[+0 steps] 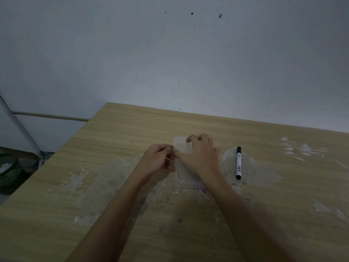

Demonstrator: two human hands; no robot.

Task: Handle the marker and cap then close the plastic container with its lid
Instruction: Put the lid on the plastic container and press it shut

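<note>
A clear plastic container (182,146) lies on the wooden table (132,129) with its translucent lid (186,172) on top. My right hand (200,156) lies spread over the lid, fingers curled at its far edge. My left hand (157,157) pinches the container's left edge with its fingertips. A white marker (238,163) with black ends, cap on, lies on the table to the right of the container, apart from both hands.
The tabletop carries pale worn patches (302,150). A grey wall (170,53) stands behind the table's far edge. On the floor to the left are a dark green basket (9,167) and a slanted pale pipe (18,125).
</note>
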